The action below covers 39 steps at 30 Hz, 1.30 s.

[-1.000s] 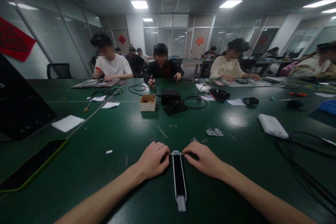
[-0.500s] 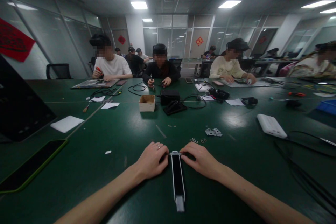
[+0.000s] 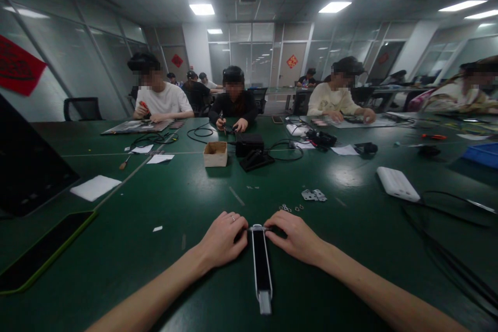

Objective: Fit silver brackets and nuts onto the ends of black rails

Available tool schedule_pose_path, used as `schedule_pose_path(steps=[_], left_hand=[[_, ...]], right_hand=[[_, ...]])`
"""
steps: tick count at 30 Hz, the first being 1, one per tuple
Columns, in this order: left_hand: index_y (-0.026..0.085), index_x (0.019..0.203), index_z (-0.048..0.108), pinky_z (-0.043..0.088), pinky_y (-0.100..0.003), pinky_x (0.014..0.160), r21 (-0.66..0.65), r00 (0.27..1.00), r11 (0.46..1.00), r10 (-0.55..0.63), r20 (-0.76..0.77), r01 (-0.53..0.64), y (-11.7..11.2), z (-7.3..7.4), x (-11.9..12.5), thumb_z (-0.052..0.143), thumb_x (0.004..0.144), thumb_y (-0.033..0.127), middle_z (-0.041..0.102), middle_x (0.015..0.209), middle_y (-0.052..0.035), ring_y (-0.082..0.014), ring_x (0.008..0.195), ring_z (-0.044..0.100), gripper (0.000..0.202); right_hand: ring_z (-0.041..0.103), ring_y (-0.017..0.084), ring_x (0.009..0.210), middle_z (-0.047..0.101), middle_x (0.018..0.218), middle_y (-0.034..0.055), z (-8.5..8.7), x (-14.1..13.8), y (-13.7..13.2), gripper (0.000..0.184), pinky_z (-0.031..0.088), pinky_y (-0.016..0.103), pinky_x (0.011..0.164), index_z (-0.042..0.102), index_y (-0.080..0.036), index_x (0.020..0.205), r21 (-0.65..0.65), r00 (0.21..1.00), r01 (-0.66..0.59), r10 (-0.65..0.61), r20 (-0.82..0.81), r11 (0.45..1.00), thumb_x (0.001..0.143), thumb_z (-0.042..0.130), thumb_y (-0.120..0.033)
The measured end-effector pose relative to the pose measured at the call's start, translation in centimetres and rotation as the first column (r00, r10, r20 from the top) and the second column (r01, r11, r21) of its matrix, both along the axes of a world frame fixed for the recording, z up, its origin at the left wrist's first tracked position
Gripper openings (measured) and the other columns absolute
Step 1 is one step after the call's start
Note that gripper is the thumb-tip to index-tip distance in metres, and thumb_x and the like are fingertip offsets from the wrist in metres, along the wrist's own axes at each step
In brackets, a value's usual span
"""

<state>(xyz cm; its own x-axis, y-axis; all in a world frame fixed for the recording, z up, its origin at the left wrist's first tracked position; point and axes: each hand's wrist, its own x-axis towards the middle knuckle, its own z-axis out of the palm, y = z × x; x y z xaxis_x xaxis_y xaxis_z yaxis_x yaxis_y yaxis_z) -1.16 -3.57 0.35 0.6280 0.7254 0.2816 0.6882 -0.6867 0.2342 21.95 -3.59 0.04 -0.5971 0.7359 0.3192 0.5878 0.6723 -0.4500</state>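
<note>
A long, narrow black piece with a pale frame [image 3: 261, 259] lies on the green table in front of me, pointing away. Its near end carries a pale, clear-looking tab [image 3: 265, 303]. My left hand [image 3: 226, 237] is closed at the left of its far end, thumb and fingertips pinched at a small crosspiece there. From the right, my right hand [image 3: 292, 236] pinches the same end. The fingers partly hide what they grip. Just beyond my right hand are several small metal rings [image 3: 286, 208] and some flat metal plates with holes [image 3: 314, 195].
A small open box [image 3: 215, 154] and a black box-shaped device [image 3: 249, 144] stand further off. To the left lie a green-edged phone [image 3: 46, 251] and white paper [image 3: 95, 188]; to the right, a white power-bank-like block [image 3: 397, 184] and black cables. Several people sit opposite.
The whole view has shifted slightly. Both hands keep their hold at the far end of the framed piece. Across the table, the middle person's hands have moved a little.
</note>
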Motion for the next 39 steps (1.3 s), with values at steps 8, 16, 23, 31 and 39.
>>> schedule_pose_path(steps=[8, 16, 23, 31, 39], left_hand=[[0.018, 0.085, 0.055, 0.037, -0.031, 0.069, 0.008, 1.0, 1.0, -0.008, 0.012, 0.008, 0.1, -0.2, 0.0, 0.046, 0.084, 0.016, 0.061, 0.079, -0.0032, -0.0179, 0.073, 0.055, 0.009], [0.018, 0.085, 0.055, 0.037, -0.031, 0.068, 0.001, 1.0, 1.0, -0.012, 0.01, 0.012, 0.1, 0.0, 0.0, 0.046, 0.084, 0.016, 0.061, 0.079, -0.0035, -0.0183, 0.074, 0.056, 0.009], [0.017, 0.086, 0.055, 0.038, -0.031, 0.068, -0.005, 1.0, 1.0, -0.01, 0.008, 0.01, 0.0, 0.0, -0.1, 0.046, 0.085, 0.016, 0.062, 0.08, -0.0039, -0.0182, 0.074, 0.056, 0.01], [0.017, 0.087, 0.056, 0.039, -0.032, 0.069, -0.031, 1.0, 0.999, -0.015, 0.01, 0.016, 0.1, 0.1, -0.2, 0.046, 0.086, 0.017, 0.062, 0.083, -0.0044, -0.0184, 0.076, 0.056, 0.01], [0.018, 0.086, 0.055, 0.039, -0.031, 0.069, -0.017, 1.0, 1.0, -0.016, 0.015, 0.017, 0.1, 0.0, -0.2, 0.046, 0.085, 0.016, 0.062, 0.082, -0.0038, -0.0184, 0.075, 0.056, 0.009]], right_hand=[[0.058, 0.016, 0.081, 0.063, 0.09, 0.0048, -0.1, -0.1, 0.0, 0.012, 0.049, 0.028, 0.072, 0.063, -0.016, 0.096, 0.005, 1.0, 0.012, -0.012, -0.011, 1.0, 0.087, 0.056, -0.02], [0.058, 0.016, 0.082, 0.063, 0.09, 0.0048, 0.1, -0.1, -0.1, 0.012, 0.05, 0.029, 0.073, 0.063, -0.016, 0.096, -0.003, 1.0, 0.016, -0.016, -0.018, 1.0, 0.087, 0.057, -0.021], [0.059, 0.018, 0.088, 0.063, 0.098, 0.0068, 0.6, 0.6, 0.1, 0.02, 0.051, 0.031, 0.077, 0.062, -0.017, 0.103, -0.001, 0.999, 0.007, -0.007, 0.033, 1.0, 0.085, 0.06, -0.024], [0.059, 0.019, 0.085, 0.062, 0.095, 0.0084, 2.8, 5.5, 2.0, 0.019, 0.049, 0.036, 0.077, 0.063, -0.017, 0.099, 0.084, 0.984, 0.128, -0.137, 0.113, 0.988, 0.09, 0.048, -0.024], [0.059, 0.019, 0.082, 0.062, 0.092, 0.0068, 2.6, 6.2, 2.3, 0.017, 0.049, 0.036, 0.076, 0.067, -0.02, 0.092, -0.068, 0.97, 0.085, -0.067, 0.233, 0.994, 0.086, 0.053, -0.027]])
